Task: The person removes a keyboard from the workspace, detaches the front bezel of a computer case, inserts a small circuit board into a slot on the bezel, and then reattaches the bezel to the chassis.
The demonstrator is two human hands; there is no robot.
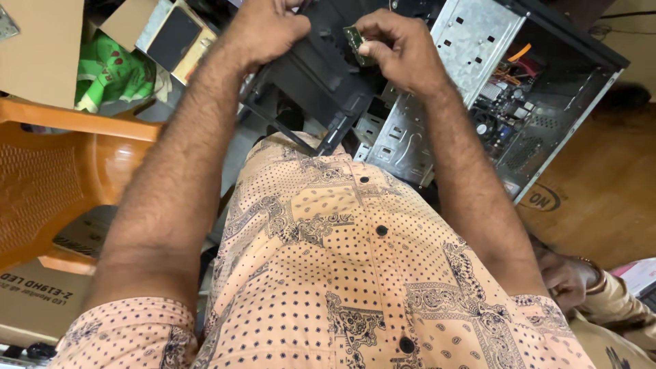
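- My left hand (268, 29) grips the black plastic front panel (314, 75), fingers clamped on its far edge.
- My right hand (400, 49) pinches a small green circuit board (355, 42).
- Open grey metal computer case (478, 75) lies right.

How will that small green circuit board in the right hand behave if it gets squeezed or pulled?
The green circuit board looks thin and flat, so probably stiff but apt to crack if bent. The right hand pinches it with fingertips alone, so it is likely light. It sits close against the black panel that the left hand steadies; a hard pull might snag there.
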